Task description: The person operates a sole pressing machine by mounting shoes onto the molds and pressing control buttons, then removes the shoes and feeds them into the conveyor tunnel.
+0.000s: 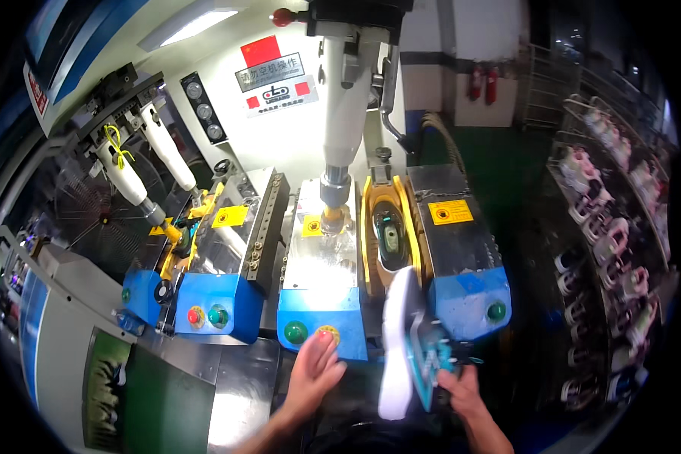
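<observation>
A black and teal shoe with a thick white sole (399, 356) is tipped on its side in front of the machine. My right hand (460, 387) grips it at the laced upper, with the thumb near the teal laces. My left hand (315, 368) holds nothing and has its fingers stretched out. Its fingertips are over the red button (327, 334) on the blue front panel; whether they press it I cannot tell. Just left of that is a green button (295, 331). Beyond the shoe's toe, a dark pad (390, 236) lies between yellow side plates (368, 234).
Above the middle block hangs a white press arm (348, 113) with a metal tip. At the left station, paired arms (125, 178) reach down to another shoe (185, 240) between yellow clamps. Racks of shoes (609, 242) line the right side. Two red extinguishers (491, 85) stand behind.
</observation>
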Demonstrator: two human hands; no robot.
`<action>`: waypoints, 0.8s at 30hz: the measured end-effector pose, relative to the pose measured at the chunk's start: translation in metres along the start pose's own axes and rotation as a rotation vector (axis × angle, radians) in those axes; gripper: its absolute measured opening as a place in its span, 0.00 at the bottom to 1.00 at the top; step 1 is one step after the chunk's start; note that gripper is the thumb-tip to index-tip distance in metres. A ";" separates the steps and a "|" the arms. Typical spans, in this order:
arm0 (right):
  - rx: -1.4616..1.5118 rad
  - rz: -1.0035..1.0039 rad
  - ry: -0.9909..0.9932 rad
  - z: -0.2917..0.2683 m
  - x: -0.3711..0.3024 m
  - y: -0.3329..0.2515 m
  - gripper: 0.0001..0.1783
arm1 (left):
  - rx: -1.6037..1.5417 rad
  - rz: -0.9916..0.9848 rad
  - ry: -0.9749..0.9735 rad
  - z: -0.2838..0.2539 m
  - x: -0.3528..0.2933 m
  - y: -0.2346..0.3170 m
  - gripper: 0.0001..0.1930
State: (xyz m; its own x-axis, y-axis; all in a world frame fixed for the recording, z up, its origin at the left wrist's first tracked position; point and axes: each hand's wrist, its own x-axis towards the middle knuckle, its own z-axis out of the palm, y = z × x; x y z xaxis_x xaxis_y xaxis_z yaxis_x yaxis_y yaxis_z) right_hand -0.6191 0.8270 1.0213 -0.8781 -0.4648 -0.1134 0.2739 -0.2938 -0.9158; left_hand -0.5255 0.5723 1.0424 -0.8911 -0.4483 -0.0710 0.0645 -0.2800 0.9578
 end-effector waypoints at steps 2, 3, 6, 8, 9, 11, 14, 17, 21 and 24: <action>0.040 -0.176 0.169 -0.016 0.005 -0.020 0.26 | 0.291 -0.186 -0.119 0.039 0.097 0.019 0.42; 0.049 -0.288 0.248 -0.011 0.017 -0.031 0.25 | 0.479 -0.334 -0.147 0.058 0.143 0.020 0.44; 0.031 -0.220 0.321 -0.017 0.007 -0.037 0.28 | 0.786 -0.130 0.014 0.093 0.290 -0.019 0.43; 0.031 -0.158 0.340 -0.039 -0.011 -0.030 0.31 | 0.935 0.085 0.116 0.120 0.341 -0.066 0.39; 0.022 -0.127 0.363 -0.047 -0.019 -0.027 0.32 | 0.997 0.135 0.158 0.136 0.344 -0.074 0.38; 0.000 -0.069 0.385 -0.053 -0.035 -0.027 0.35 | 0.954 0.126 0.056 0.123 0.355 -0.086 0.39; -0.034 0.043 0.346 -0.054 -0.032 -0.012 0.39 | 0.899 -0.138 -0.010 0.098 0.383 -0.063 0.32; -0.170 0.015 0.204 -0.069 -0.032 -0.002 0.45 | 0.426 -0.274 -0.108 0.094 0.335 0.022 0.23; -0.061 0.130 0.354 -0.035 0.016 -0.017 0.30 | 0.483 -0.141 -0.314 0.044 0.180 0.090 0.33; 0.109 0.321 0.286 0.001 0.112 -0.046 0.24 | 0.125 -0.187 -0.153 -0.025 0.056 0.085 0.49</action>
State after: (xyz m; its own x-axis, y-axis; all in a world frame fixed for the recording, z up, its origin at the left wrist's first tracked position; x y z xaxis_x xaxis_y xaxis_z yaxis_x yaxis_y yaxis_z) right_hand -0.7299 0.7877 1.0515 -0.8109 -0.3016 -0.5015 0.5767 -0.2656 -0.7726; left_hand -0.5590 0.5022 1.1126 -0.9404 -0.2623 -0.2165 -0.1554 -0.2351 0.9595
